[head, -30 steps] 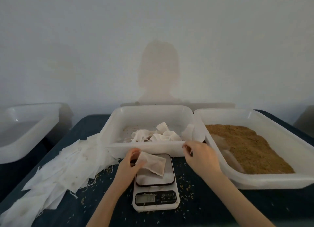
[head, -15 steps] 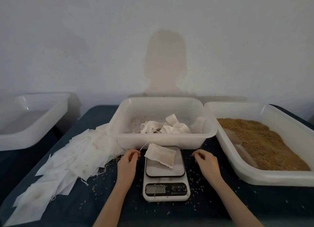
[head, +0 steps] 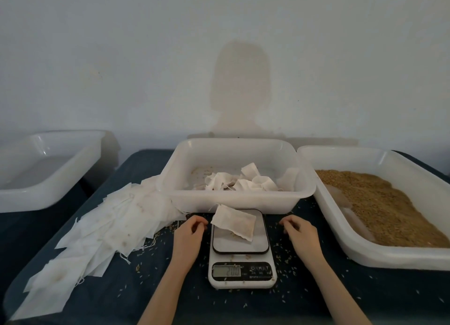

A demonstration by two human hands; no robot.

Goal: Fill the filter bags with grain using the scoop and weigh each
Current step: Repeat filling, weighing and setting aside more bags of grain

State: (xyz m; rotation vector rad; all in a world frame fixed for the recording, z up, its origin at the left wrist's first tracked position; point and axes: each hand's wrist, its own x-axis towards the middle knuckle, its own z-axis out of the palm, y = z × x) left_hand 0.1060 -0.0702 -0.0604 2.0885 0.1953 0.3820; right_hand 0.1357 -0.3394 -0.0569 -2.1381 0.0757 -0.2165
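A filled white filter bag (head: pixel 235 221) lies on the platform of the small digital scale (head: pixel 241 273), whose display is lit. My left hand (head: pixel 188 234) rests on the dark cloth just left of the scale, fingers loosely curled, holding nothing. My right hand (head: pixel 300 234) rests the same way just right of the scale. Several filled bags (head: pixel 239 182) lie in the middle white tub (head: pixel 233 200). Brown grain (head: pixel 379 203) fills the right tub (head: pixel 394 256). A scoop lies half buried at the grain's left edge, blurred.
A heap of empty filter bags (head: pixel 97 227) spreads over the table's left side. An empty white tub (head: pixel 46 169) stands off to the far left. Loose grains are scattered on the cloth around the scale. A wall stands right behind the tubs.
My left hand let go of the bag, which now lies alone on the scale. My right hand drew back from the middle tub's rim to the cloth beside the scale.
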